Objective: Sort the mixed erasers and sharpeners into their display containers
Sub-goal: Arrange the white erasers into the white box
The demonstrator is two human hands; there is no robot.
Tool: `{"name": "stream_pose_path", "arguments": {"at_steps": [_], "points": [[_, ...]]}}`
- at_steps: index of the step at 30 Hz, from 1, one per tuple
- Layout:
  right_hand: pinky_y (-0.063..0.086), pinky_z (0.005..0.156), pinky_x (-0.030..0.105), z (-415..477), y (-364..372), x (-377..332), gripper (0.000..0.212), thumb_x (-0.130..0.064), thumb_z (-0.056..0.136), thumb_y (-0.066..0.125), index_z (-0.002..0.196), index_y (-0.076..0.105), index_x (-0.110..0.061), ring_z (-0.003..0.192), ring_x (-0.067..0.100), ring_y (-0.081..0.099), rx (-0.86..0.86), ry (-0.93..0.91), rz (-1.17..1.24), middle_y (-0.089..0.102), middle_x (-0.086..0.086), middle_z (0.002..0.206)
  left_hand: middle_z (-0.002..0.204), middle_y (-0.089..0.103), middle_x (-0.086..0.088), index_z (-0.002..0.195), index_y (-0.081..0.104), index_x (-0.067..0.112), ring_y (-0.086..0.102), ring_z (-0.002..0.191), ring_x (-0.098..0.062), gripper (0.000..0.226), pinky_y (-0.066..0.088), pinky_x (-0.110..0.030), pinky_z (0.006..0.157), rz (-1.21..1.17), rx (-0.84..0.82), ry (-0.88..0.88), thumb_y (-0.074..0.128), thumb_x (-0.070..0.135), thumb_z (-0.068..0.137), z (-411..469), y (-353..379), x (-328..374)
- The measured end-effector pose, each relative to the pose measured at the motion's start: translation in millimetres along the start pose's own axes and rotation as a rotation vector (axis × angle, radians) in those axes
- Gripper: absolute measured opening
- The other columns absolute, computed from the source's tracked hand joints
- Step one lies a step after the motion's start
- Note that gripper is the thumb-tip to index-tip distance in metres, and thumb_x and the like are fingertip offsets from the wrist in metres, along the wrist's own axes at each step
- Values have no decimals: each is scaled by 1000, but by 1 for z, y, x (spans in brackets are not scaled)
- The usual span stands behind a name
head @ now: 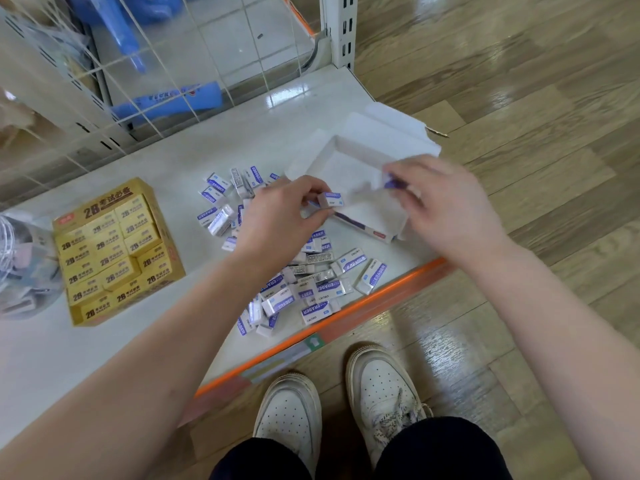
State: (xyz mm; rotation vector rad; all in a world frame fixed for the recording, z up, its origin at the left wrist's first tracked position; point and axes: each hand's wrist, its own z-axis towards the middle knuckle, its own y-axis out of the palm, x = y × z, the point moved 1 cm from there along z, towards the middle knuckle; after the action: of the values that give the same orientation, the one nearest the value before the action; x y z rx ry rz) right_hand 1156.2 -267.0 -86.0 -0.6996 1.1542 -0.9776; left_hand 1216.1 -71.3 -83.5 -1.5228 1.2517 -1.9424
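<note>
One eraser (330, 199) is pinched by the left hand (277, 220), a second eraser (393, 183) by the right hand (450, 209). The mid-frame pile (311, 285) is judged largely unsorted.

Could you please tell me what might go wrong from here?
1. Loose erasers lie right by the shelf edge. The left forearm crosses the pile and could brush some onto the floor.
2. The box sits at the shelf's side, so a nudge from the right hand might push it off.
</note>
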Motion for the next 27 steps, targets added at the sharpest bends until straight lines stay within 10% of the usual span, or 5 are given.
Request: {"name": "stream_pose_path", "arguments": {"at_steps": [8, 15, 27], "points": [[39, 78, 33, -11, -8, 20, 27, -14, 84, 61, 111, 66, -9, 90, 34, 59, 59, 242, 11, 65, 13, 96, 90, 70, 4, 107, 65, 25, 57, 87, -19, 21, 44, -34, 84, 56, 47, 51, 59, 32, 88, -10, 28, 36], [35, 84, 27, -11, -7, 27, 29, -14, 89, 58, 117, 63, -13, 106, 30, 52, 22, 285, -21, 63, 6, 113, 80, 59, 22, 98, 59, 27, 50, 59, 5, 19, 37, -4, 53, -321, 101, -164, 63, 17, 83, 2, 6, 30], [42, 85, 35, -10, -5, 21, 25, -15, 86, 61, 110, 67, -10, 104, 32, 53, -66, 155, -42, 64, 9, 93, 75, 54, 17, 97, 48, 24, 55, 66, -1, 18, 37, -7, 61, -76, -138, 56, 61, 20, 86, 6, 0, 13]]}}
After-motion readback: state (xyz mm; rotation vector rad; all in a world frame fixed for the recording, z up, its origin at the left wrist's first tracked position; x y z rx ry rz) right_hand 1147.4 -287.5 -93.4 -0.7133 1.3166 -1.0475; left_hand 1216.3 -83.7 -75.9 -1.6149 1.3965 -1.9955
